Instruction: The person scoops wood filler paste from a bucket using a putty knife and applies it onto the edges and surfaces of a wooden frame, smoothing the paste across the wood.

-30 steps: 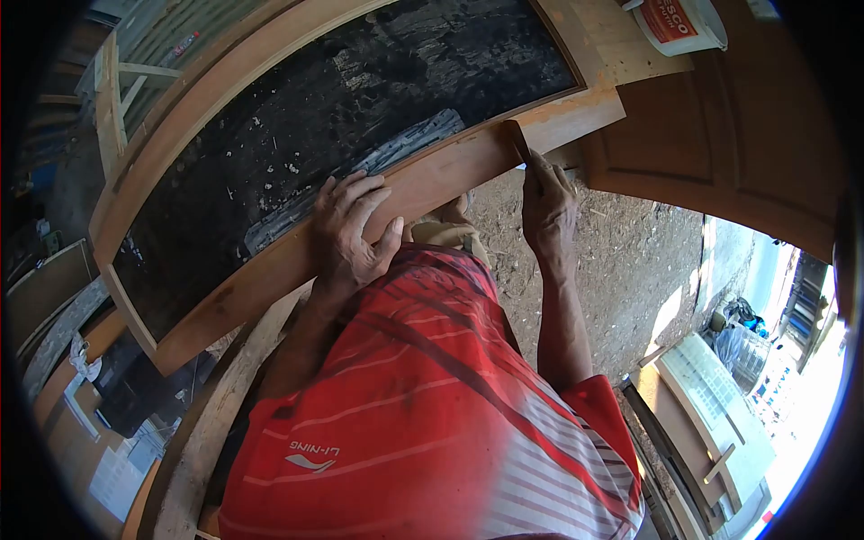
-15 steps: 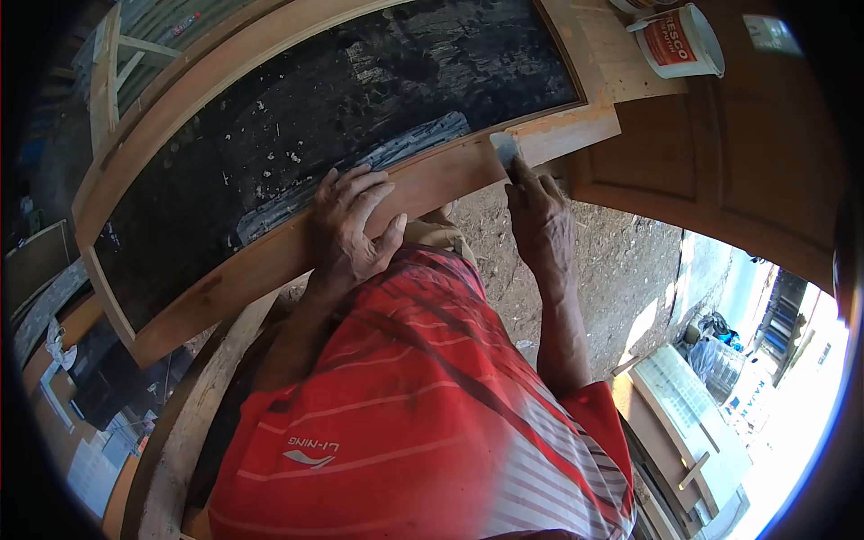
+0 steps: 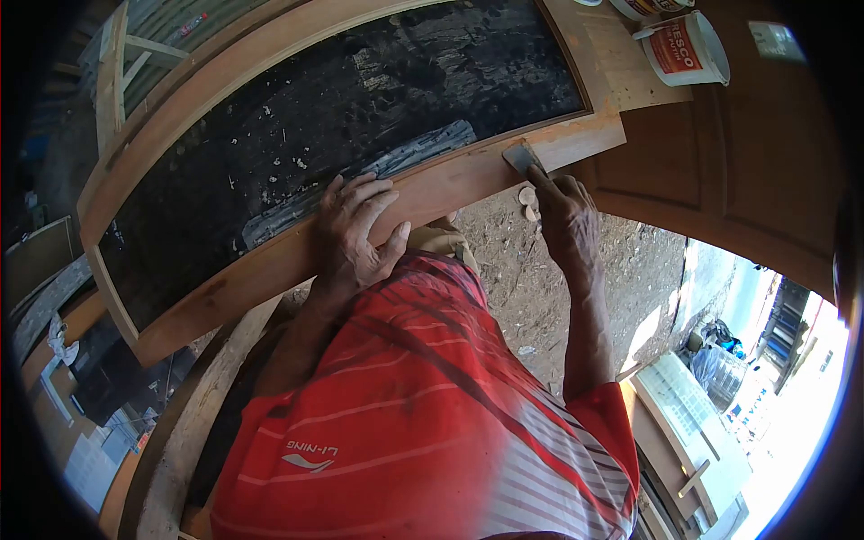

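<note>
A wooden frame [image 3: 450,183] with a dark, scuffed inner panel [image 3: 297,117] stretches across the upper view. Against its near rail rests my left hand [image 3: 355,225], fingers spread over the edge and onto the dark panel, holding nothing. My right hand [image 3: 569,216] is closed around the handle of a putty knife [image 3: 521,158]. The flat blade lies on the near rail toward its right end, where the wood looks paler. A grey, streaked strip [image 3: 427,148] lies along the panel's near edge, partly behind my left fingers.
A white tub with a red label [image 3: 684,49] stands at the upper right, with another container [image 3: 641,7] behind it. A brown panelled door [image 3: 666,171] lies at the right. Below is bare soil [image 3: 513,261]; a timber beam [image 3: 193,414] runs at lower left.
My right hand and the putty knife have moved a little right and down along the near rail, and the blade is turned differently. My left hand stays in place on the frame.
</note>
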`<state>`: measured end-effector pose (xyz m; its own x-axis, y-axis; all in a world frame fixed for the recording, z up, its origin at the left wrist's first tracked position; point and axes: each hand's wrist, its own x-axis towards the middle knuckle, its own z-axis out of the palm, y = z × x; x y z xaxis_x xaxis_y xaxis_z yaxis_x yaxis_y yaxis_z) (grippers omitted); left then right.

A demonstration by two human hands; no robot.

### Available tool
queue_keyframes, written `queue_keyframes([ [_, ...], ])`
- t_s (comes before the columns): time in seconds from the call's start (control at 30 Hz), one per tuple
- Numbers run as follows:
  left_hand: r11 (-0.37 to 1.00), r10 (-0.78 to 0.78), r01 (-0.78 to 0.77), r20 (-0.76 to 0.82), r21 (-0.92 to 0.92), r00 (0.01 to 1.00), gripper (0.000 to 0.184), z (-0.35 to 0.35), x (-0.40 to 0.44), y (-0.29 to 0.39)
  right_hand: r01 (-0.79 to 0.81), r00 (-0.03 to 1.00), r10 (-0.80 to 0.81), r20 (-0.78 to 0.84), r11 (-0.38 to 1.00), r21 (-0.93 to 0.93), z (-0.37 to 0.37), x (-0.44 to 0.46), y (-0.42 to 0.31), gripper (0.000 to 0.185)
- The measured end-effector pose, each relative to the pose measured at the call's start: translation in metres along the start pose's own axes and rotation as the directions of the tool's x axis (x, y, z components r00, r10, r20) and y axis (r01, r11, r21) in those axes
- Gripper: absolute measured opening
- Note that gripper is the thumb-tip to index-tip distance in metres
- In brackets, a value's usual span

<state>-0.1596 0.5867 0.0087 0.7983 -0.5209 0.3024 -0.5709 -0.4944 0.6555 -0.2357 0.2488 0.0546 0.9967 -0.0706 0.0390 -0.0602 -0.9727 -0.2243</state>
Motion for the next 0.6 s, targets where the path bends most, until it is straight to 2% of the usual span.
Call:
queue_keyframes([
  [0.07,1.0,-0.005,0.005,0.0,0.004,1.0,0.041,0.0,0.001,0.001,-0.029,1.0,0.029,0.001,0.999,-0.015,-0.002,-0.002,0.004,0.043],
  [0.17,1.0,-0.003,0.003,0.014,0.004,1.0,0.041,0.002,0.003,0.001,-0.022,0.997,0.027,-0.077,0.998,0.065,0.001,0.0,-0.005,0.041],
  [0.27,1.0,-0.015,0.015,0.026,0.01,1.0,0.041,0.0,0.003,0.002,-0.144,0.989,0.139,0.05,0.983,0.116,0.006,-0.008,-0.016,0.041],
  [0.37,1.0,-0.026,0.026,0.02,0.012,0.999,0.04,0.0,0.001,0.003,-0.207,0.974,0.201,0.101,0.977,0.051,-0.003,-0.009,-0.023,0.041],
  [0.47,1.0,-0.024,0.024,0.024,0.007,0.999,0.04,0.004,0.004,0.004,-0.216,0.976,0.218,-0.008,0.97,0.115,0.0,0.0,-0.031,0.043],
  [0.57,1.0,-0.021,0.021,0.026,0.008,0.999,0.041,0.002,0.001,0.002,-0.222,0.975,0.22,0.031,0.958,0.179,0.021,-0.009,-0.034,0.042],
  [0.6,1.0,-0.015,0.015,0.018,0.011,1.0,0.042,0.003,0.002,0.002,-0.246,0.968,0.238,0.079,0.961,0.127,0.014,-0.013,-0.038,0.041],
])
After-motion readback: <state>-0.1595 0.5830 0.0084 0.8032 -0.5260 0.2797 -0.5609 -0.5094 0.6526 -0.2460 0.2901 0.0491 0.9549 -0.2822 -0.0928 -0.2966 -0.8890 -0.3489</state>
